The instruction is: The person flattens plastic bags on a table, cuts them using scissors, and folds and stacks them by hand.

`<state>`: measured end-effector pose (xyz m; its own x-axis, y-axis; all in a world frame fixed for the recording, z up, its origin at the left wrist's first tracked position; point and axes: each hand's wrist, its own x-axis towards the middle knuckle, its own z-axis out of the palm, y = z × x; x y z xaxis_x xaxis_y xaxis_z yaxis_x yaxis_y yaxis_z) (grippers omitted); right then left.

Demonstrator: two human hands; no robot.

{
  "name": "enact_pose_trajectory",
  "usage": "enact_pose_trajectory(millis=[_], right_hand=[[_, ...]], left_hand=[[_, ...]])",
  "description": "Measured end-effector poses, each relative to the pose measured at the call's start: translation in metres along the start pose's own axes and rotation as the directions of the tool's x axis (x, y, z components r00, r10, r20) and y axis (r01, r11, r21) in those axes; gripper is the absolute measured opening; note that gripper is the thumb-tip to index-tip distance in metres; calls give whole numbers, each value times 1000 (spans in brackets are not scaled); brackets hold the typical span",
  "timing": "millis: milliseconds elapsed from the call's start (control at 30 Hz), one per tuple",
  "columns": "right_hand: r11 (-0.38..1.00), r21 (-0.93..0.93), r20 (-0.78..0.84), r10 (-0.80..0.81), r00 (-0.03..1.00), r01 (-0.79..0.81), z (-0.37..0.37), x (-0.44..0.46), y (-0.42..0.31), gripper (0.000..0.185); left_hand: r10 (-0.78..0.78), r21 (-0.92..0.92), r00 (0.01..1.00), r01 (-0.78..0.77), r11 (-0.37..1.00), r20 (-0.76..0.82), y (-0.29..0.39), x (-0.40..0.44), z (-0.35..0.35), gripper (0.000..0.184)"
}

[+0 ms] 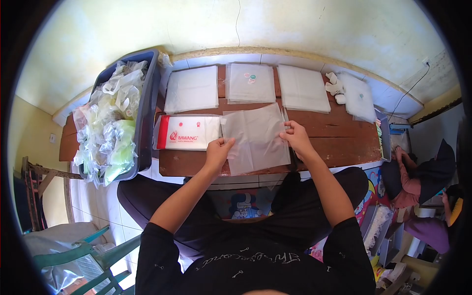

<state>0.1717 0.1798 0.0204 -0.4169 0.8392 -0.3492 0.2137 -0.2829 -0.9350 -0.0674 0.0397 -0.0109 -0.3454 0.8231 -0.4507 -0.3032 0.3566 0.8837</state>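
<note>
A clear plastic bag (256,142) is stretched flat between my two hands, above the front of a low brown wooden table (339,147). My left hand (220,151) pinches its left edge, thumb against fingers. On the opposite side, my right hand (298,139) grips the right edge the same way. Just left of the bag lies a stack of packaging with a red end and "BAWANG" print (189,132), close to my left hand. Behind, three stacks of clear bags line the table: a left stack (191,88), a middle stack with small round prints (250,91) and a right stack (303,88).
A dark plastic crate (154,88) heaped with crumpled plastic bags (118,113) stands at the left. Another bag pile (359,96) lies at the far right beside white rolled pieces (334,84). A green chair (105,255) is at lower left. Other people (413,182) sit at right.
</note>
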Motion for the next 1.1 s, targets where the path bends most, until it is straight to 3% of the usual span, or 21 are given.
enact_pose_trajectory(millis=[133,233,467,567,1100], right_hand=[[952,-294,-89,-117,989,86,3,1,2,30],[932,-336,-106,-180,978,135,3,1,4,32],[955,-270,-117,-161,980,125,-6,13,25,32],[937,-320,-118,-185,976,139,-7,12,30,32],[870,-451,-172,-304,937,199,-10,13,36,28]], left_hand=[[-20,93,1000,21,995,-9,0,0,-3,25],[33,135,999,-32,990,-9,-2,3,-7,24],[67,203,997,-56,978,-49,-3,11,-10,26],[-6,88,997,12,996,-71,0,9,-6,29],[90,234,994,-74,969,-57,-1,14,1,26]])
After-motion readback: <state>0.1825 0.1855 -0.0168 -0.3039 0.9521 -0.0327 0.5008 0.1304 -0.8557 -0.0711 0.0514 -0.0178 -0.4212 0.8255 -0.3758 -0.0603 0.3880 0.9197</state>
